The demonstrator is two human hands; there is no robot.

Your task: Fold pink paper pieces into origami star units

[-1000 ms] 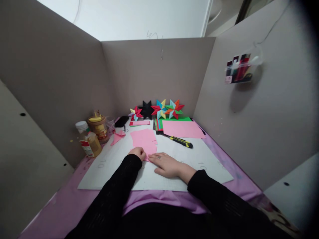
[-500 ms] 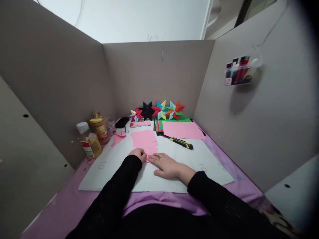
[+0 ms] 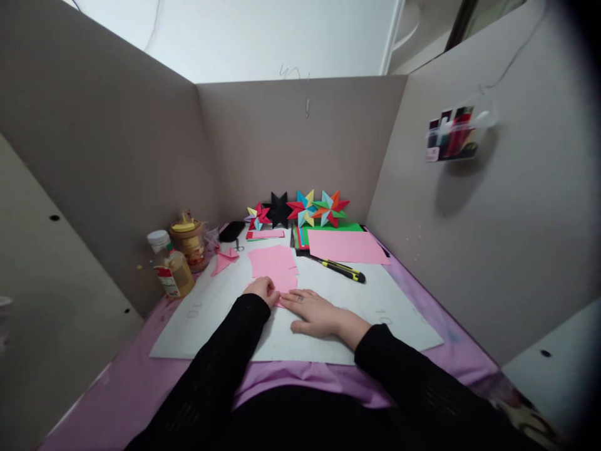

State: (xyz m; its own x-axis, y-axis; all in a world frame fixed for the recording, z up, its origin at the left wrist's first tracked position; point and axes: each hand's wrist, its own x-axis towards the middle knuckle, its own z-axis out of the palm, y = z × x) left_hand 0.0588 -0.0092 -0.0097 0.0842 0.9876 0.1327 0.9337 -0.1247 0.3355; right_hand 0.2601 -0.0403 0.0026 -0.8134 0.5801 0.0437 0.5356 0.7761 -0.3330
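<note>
My right hand (image 3: 317, 312) lies flat, palm down, its fingertips pressing on a small piece of pink paper (image 3: 280, 305). At the left edge of that piece, my left hand (image 3: 261, 289) is closed with curled fingers in a pinch on the paper. Both hands hide most of it, so its folds cannot be made out. Just beyond them, several pink paper squares (image 3: 272, 260) overlap on the white board (image 3: 323, 348). Further left sits a folded pink paper piece (image 3: 225, 260).
A utility knife (image 3: 345, 270) lies right of the squares, below a large pink sheet (image 3: 347, 246). Small scissors (image 3: 239, 245), a black phone-like object (image 3: 231, 232), a glue bottle (image 3: 173, 269) and a brown tub (image 3: 188, 244) stand left. Paper stars (image 3: 304, 208) lean at the back.
My left fingers have shifted slightly along the paper's edge. The right hand stays in place, and the whole view has moved a little.
</note>
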